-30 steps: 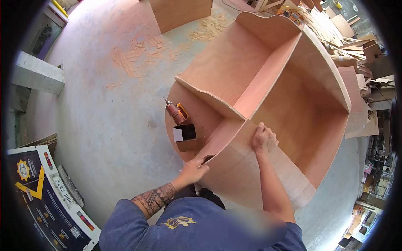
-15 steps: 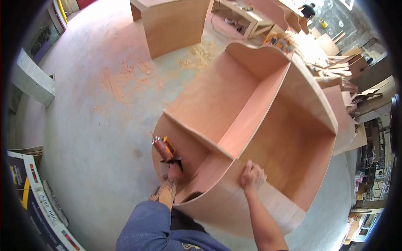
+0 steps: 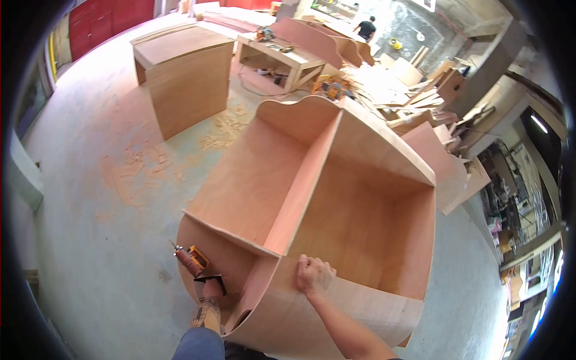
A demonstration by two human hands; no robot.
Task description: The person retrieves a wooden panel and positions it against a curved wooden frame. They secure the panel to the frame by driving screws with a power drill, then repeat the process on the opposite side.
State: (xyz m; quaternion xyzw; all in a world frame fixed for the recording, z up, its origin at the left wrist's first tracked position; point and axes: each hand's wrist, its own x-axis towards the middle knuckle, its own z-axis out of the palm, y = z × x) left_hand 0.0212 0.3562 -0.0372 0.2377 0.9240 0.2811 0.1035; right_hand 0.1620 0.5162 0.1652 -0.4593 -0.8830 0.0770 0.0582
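My left hand point(image 3: 212, 290) is closed around a power drill point(image 3: 191, 261), reddish-brown with an orange part and a thin bit pointing up and left. The drill is over the lower-left compartment of a large curved plywood cabinet point(image 3: 354, 303). Part of that hand is hidden behind a black piece of the tool. My right hand point(image 3: 315, 275) has its fingers curled over the cabinet's near edge, by the corner where the divider point(image 3: 305, 191) meets it. Beyond this hand lies the deep right compartment.
Another plywood cabinet point(image 3: 191, 81) stands on the concrete floor at upper left, with sawdust point(image 3: 129, 171) near it. Behind are a low workbench point(image 3: 294, 60) with tools and piled wood scraps point(image 3: 420, 99). A person point(image 3: 365, 29) is in the far background.
The view has tilted up and shifted, so the cabinet appears lower and further left. Both hands keep their places, the left on the drill and the right on the cabinet edge.
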